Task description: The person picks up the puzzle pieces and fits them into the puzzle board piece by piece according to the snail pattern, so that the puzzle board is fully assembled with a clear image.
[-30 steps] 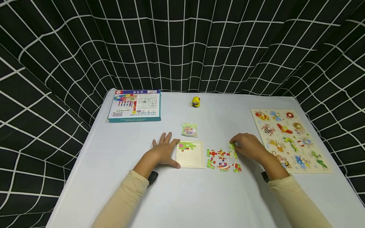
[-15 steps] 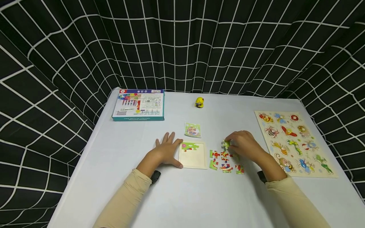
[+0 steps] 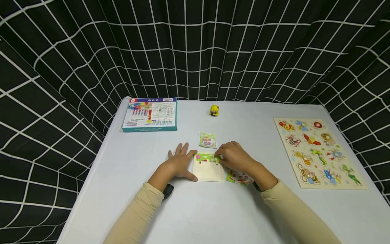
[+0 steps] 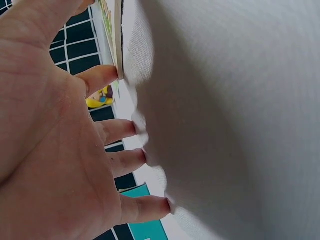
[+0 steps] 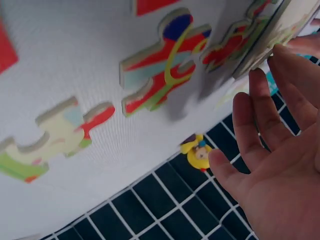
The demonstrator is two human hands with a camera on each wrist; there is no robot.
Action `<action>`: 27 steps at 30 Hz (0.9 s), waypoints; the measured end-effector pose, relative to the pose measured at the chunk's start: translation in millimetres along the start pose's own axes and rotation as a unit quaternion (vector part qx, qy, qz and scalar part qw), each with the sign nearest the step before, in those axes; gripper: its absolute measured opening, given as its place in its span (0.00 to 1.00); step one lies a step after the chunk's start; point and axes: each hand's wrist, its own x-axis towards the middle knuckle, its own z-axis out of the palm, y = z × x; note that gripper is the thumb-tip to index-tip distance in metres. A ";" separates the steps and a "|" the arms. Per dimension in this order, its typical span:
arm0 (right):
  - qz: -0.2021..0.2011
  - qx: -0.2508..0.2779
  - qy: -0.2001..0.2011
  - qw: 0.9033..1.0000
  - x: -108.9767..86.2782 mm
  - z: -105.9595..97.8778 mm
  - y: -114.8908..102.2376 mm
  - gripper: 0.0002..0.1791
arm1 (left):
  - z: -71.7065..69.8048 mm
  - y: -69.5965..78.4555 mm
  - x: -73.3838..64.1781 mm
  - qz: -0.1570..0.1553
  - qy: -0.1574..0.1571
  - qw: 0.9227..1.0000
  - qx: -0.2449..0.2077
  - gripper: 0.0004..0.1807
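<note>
A shallow square wooden puzzle tray (image 3: 208,173) lies mid-table, with green pieces (image 3: 203,157) along its far edge. My left hand (image 3: 178,165) rests at its left side with spread fingers, thumb and index finger at the tray's edge. At the tray's far right corner, my right hand (image 3: 236,157) pinches a green puzzle piece (image 3: 215,159) between thumb and fingertips, partly hidden by the fingers. Loose jigsaw pieces (image 3: 239,177) lie right of the tray, under the right forearm and partly hidden; the right wrist view shows several, including a red and blue piece (image 5: 167,65).
Beyond the tray lies a small picture card (image 3: 208,140), with a yellow toy figure (image 3: 214,110) farther back. A flat teal-edged box (image 3: 150,115) sits at the back left. On the right lies a wooden insect puzzle board (image 3: 320,154).
My right hand has picked up a green piece from the loose group and carried it left to the tray's far right corner. The left hand stays at the tray's side.
</note>
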 end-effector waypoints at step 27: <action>0.020 0.103 -0.035 0.994 -16.9 -10.7 11.2 0.15 | -1.1 -0.5 -0.2 0.002 -0.004 1.000 0.002 0.60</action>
